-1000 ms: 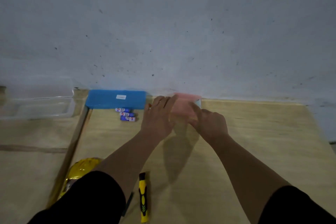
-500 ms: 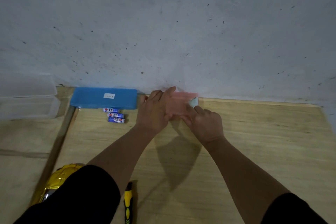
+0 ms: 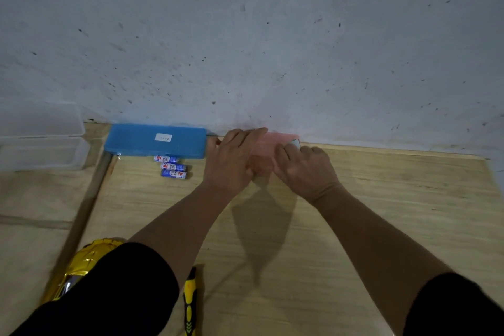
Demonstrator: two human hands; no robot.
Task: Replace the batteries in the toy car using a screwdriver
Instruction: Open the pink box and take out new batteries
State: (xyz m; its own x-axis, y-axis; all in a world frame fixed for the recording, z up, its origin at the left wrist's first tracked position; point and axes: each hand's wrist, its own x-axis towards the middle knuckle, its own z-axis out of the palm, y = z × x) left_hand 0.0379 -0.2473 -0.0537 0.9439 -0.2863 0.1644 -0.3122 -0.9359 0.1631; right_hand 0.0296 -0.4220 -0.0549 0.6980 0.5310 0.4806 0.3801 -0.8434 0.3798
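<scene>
Both sets of fingers grasp a translucent pink case [image 3: 268,148] at the desk's far edge, against the wall: the left hand [image 3: 234,162] curls over its left end, the right hand [image 3: 304,165] pinches its right end. What the case holds cannot be told. Three blue batteries [image 3: 171,166] lie loose just before a shut blue case [image 3: 155,140]. The gold toy car [image 3: 81,267] and the yellow screwdriver [image 3: 189,305] lie untouched near the body, so the work seems barely begun: unscrewing and swapping remain.
</scene>
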